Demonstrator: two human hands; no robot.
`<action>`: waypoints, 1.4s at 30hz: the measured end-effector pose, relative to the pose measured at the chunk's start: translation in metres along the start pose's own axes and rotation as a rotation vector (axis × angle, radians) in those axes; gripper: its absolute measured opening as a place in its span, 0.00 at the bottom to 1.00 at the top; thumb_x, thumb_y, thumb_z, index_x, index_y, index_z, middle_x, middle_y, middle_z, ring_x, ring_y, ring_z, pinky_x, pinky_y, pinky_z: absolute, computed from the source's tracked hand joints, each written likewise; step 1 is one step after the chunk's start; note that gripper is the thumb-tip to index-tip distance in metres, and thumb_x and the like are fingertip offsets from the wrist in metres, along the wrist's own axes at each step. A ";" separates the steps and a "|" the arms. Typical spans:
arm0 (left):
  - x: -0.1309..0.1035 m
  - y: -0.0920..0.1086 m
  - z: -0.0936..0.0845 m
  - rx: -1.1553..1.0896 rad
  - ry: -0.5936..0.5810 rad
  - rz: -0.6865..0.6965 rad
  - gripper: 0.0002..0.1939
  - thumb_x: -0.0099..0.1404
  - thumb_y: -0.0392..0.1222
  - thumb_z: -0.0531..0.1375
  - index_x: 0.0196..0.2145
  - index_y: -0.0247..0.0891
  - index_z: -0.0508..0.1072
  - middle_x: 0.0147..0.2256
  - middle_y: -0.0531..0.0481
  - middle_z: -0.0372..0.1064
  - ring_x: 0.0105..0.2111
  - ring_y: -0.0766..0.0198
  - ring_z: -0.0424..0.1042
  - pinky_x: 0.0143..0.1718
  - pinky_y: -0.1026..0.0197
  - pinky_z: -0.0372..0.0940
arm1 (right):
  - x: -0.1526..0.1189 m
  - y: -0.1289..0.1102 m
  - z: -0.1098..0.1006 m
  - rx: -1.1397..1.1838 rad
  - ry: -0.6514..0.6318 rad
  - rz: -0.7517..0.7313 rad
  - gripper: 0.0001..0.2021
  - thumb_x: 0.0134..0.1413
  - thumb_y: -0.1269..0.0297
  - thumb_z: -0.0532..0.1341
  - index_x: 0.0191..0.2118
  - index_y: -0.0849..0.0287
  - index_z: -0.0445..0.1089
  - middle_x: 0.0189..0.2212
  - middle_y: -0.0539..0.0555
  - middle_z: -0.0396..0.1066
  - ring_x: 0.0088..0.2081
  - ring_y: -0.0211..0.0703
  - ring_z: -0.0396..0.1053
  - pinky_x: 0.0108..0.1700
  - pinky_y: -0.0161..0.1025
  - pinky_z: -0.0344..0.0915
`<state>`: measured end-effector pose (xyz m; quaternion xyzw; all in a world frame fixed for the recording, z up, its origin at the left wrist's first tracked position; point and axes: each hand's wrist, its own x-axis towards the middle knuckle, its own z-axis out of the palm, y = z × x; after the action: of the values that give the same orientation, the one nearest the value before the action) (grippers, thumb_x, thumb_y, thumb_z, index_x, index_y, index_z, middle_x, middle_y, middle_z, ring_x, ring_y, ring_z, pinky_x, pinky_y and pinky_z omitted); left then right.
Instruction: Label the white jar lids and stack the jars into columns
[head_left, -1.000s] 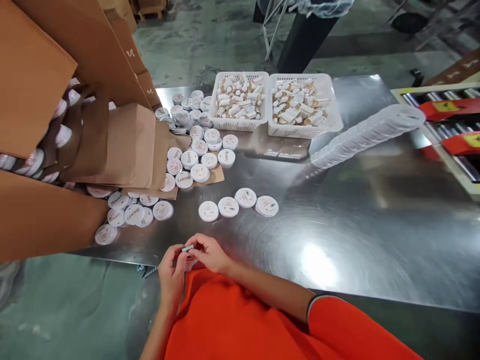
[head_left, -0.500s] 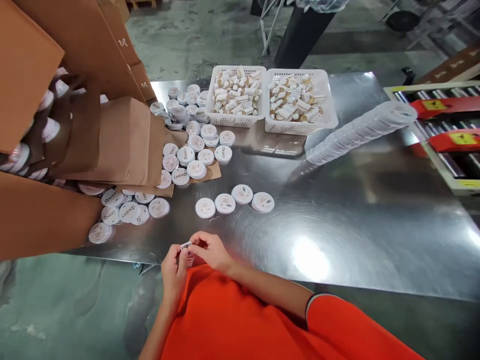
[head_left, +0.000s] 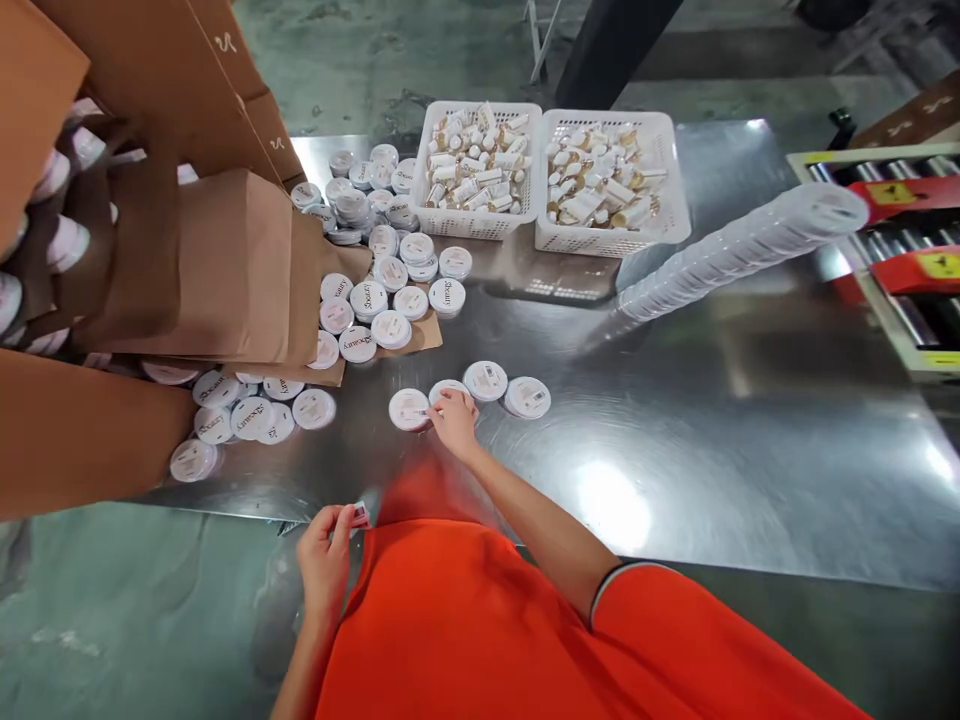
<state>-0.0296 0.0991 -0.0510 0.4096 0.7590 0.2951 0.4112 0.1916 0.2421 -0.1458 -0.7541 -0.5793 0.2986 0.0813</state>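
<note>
My right hand [head_left: 454, 420] reaches over a row of round white jars on the metal table, pinching a small sticker label [head_left: 424, 412] at the right edge of the leftmost jar [head_left: 407, 408]. That hand partly covers the second jar [head_left: 448, 388]. Two more jars, the third [head_left: 484, 380] and the fourth [head_left: 527, 397], lie to its right with printed labels showing. Close to my body, at the table's near edge, my left hand [head_left: 325, 555] is closed on a small strip of stickers [head_left: 361, 515] held between thumb and fingers.
Many round jars [head_left: 358, 343] lie loose and piled at the left, beside an open cardboard box [head_left: 97, 430] with brown dividers. Two white baskets [head_left: 611, 238] of small bottles stand at the back. A long leaning stack of jars [head_left: 742, 250] rises before a roller conveyor [head_left: 892, 270].
My hands have come apart. The right one moved forward to the leftmost jar with a sticker label, while the left drew slightly left and down, keeping the strip.
</note>
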 end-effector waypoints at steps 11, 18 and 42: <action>-0.002 0.000 0.006 -0.014 -0.034 -0.009 0.18 0.62 0.55 0.56 0.27 0.38 0.75 0.29 0.48 0.78 0.32 0.59 0.76 0.36 0.61 0.67 | 0.004 -0.008 0.027 0.020 0.073 0.038 0.13 0.57 0.62 0.57 0.30 0.56 0.78 0.47 0.60 0.66 0.50 0.57 0.56 0.48 0.51 0.54; -0.001 -0.005 0.005 -0.025 -0.030 -0.012 0.19 0.62 0.56 0.56 0.27 0.38 0.74 0.29 0.48 0.78 0.33 0.58 0.77 0.36 0.60 0.67 | 0.008 -0.008 0.029 -0.063 0.046 0.057 0.14 0.59 0.59 0.55 0.34 0.55 0.78 0.48 0.61 0.65 0.50 0.58 0.56 0.48 0.51 0.54; -0.003 -0.007 0.004 -0.019 -0.005 0.004 0.19 0.61 0.56 0.57 0.27 0.38 0.75 0.28 0.49 0.77 0.31 0.60 0.75 0.35 0.62 0.66 | 0.015 -0.012 0.013 -0.267 0.006 0.002 0.12 0.60 0.57 0.57 0.43 0.56 0.73 0.49 0.63 0.66 0.51 0.58 0.60 0.51 0.52 0.52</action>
<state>-0.0275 0.0935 -0.0577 0.4078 0.7544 0.3019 0.4164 0.1767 0.2571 -0.1560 -0.7598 -0.6128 0.2165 -0.0186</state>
